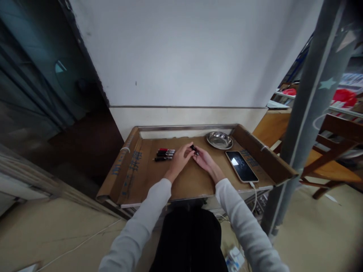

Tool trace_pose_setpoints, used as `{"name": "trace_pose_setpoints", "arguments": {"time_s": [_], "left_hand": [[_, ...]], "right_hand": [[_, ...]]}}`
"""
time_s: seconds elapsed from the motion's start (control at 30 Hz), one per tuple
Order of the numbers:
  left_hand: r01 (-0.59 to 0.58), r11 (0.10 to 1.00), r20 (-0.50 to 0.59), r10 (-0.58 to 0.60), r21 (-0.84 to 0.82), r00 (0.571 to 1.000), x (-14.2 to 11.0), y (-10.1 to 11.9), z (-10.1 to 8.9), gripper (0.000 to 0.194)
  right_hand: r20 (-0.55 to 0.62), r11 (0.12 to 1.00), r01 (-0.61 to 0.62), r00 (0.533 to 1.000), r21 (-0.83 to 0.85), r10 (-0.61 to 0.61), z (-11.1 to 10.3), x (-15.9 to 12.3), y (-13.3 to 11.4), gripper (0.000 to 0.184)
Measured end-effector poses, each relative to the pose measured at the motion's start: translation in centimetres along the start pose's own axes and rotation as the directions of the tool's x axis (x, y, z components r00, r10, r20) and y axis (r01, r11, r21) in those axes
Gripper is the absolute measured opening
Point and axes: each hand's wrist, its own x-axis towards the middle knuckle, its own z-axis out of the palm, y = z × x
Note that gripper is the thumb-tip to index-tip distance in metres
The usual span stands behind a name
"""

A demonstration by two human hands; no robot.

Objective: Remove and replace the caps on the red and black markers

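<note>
Both hands meet over the middle of a cardboard-covered table (147, 177). My right hand (205, 160) is closed on a small black marker (194, 149) that sticks up between the fingers. My left hand (181, 158) has its fingers curled and touches the same marker from the left. Left of my hands lie three markers (165, 154) side by side on the cardboard, one with red on it.
A round steel bowl (219, 140) sits at the back right of the table. A phone (242, 166) with a lit screen lies at the right, its white cable (254, 192) hanging over the front edge. A grey pole (303, 113) and wooden furniture (334, 151) stand to the right.
</note>
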Motion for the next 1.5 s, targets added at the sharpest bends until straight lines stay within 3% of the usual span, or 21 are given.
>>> {"name": "trace_pose_setpoints", "arguments": {"time_s": [0.13, 0.27, 0.33, 0.4, 0.47, 0.53, 0.57, 0.63, 0.77, 0.83, 0.9, 0.97, 1.03, 1.1, 1.27, 1.37, 1.43, 1.5], "left_hand": [[0.125, 0.99, -0.15, -0.132, -0.058, 0.98, 0.3, -0.2, -0.2, 0.024], [0.218, 0.962, -0.349, -0.264, -0.165, 0.899, 1.1, -1.5, -1.1, 0.025], [0.267, 0.94, -0.387, -0.332, -0.213, 0.86, 1.3, -2.4, -1.6, 0.024], [0.315, 0.928, -0.351, -0.368, -0.202, 0.861, 1.4, -3.1, -2.0, 0.021], [0.321, 0.943, -0.233, -0.333, -0.092, 0.913, 1.2, -3.3, -2.1, 0.017], [0.253, 0.96, -0.065, -0.246, 0.117, 0.967, 0.8, -3.1, -2.2, 0.013], [0.198, 0.953, 0.023, -0.209, 0.23, 0.978, 0.6, -2.9, -2.1, 0.011], [0.102, 0.905, 0.151, -0.179, 0.414, 0.972, 0.3, -2.5, -2.1, 0.009], [0.041, 0.825, 0.211, -0.191, 0.563, 0.959, 0.0, -2.2, -2.0, 0.012], [0.044, 0.808, 0.194, -0.194, 0.587, 0.961, 0.0, -2.2, -2.1, 0.013], [0.057, 0.806, 0.174, -0.195, 0.589, 0.965, 0.0, -2.0, -2.2, 0.013], [0.054, 0.821, 0.179, -0.187, 0.569, 0.966, -0.1, -1.7, -2.2, 0.017], [0.024, 0.841, 0.213, -0.164, 0.54, 0.963, -0.2, -1.4, -2.2, 0.021], [-0.01, 0.853, 0.252, -0.144, 0.521, 0.957, -0.3, -1.1, -2.1, 0.023], [-0.079, 0.863, 0.324, -0.101, 0.499, 0.941, -0.4, -0.8, -1.7, 0.026], [-0.082, 0.861, 0.355, -0.119, 0.503, 0.927, -0.3, -0.7, -1.7, 0.018], [-0.064, 0.854, 0.347, -0.14, 0.516, 0.927, -0.3, -0.8, -1.8, 0.015], [-0.028, 0.84, 0.297, -0.159, 0.541, 0.941, -0.3, -1.0, -1.9, 0.014]], "right_hand": [[-0.006, 0.986, -0.122, 0.992, 0.114, 0.123, -0.1, -0.3, -0.7, 0.018], [-0.01, 0.98, -0.132, 0.991, 0.148, 0.135, -0.6, -0.3, -0.9, 0.016], [-0.036, 0.981, -0.106, 0.993, 0.162, 0.113, -0.9, -0.2, -0.7, 0.016], [-0.08, 0.99, -0.045, 0.995, 0.137, 0.057, -1.1, -0.2, -0.4, 0.016], [-0.15, 0.998, 0.056, 0.987, 0.022, -0.052, -1.2, -0.3, -0.1, 0.02], [-0.202, 0.961, 0.182, 0.953, -0.207, -0.224, -1.1, -0.6, 0.0, 0.023], [-0.189, 0.909, 0.238, 0.93, -0.341, -0.314, -0.9, -0.8, 0.0, 0.024], [-0.055, 0.763, 0.317, 0.907, -0.564, -0.418, -0.4, -1.3, 0.0, 0.027], [0.342, 0.509, 0.436, 0.899, -0.742, -0.273, 0.6, -2.2, 0.0, 0.035], [0.427, 0.385, 0.488, 0.872, -0.783, -0.238, 0.6, -2.4, -0.1, 0.037], [0.406, 0.243, 0.471, 0.872, -0.848, -0.273, 0.2, -2.6, -0.1, 0.039], [0.316, 0.109, 0.368, 0.89, -0.924, -0.328, -0.6, -2.7, -0.1, 0.04], [0.233, 0.04, 0.264, 0.904, -0.964, -0.357, -1.4, -2.7, -0.1, 0.033], [0.207, 0.066, 0.245, 0.914, -0.967, -0.349, -1.9, -2.7, 0.0, 0.024], [0.294, 0.31, 0.385, 0.907, -0.869, -0.3, -1.7, -2.7, 0.1, 0.017], [0.298, 0.427, 0.393, 0.915, -0.815, -0.272, -1.4, -2.8, 0.0, 0.018], [0.285, 0.451, 0.381, 0.92, -0.807, -0.267, -1.4, -2.8, 0.1, 0.017], [0.265, 0.408, 0.368, 0.921, -0.836, -0.286, -1.5, -2.6, 0.1, 0.017]]}}
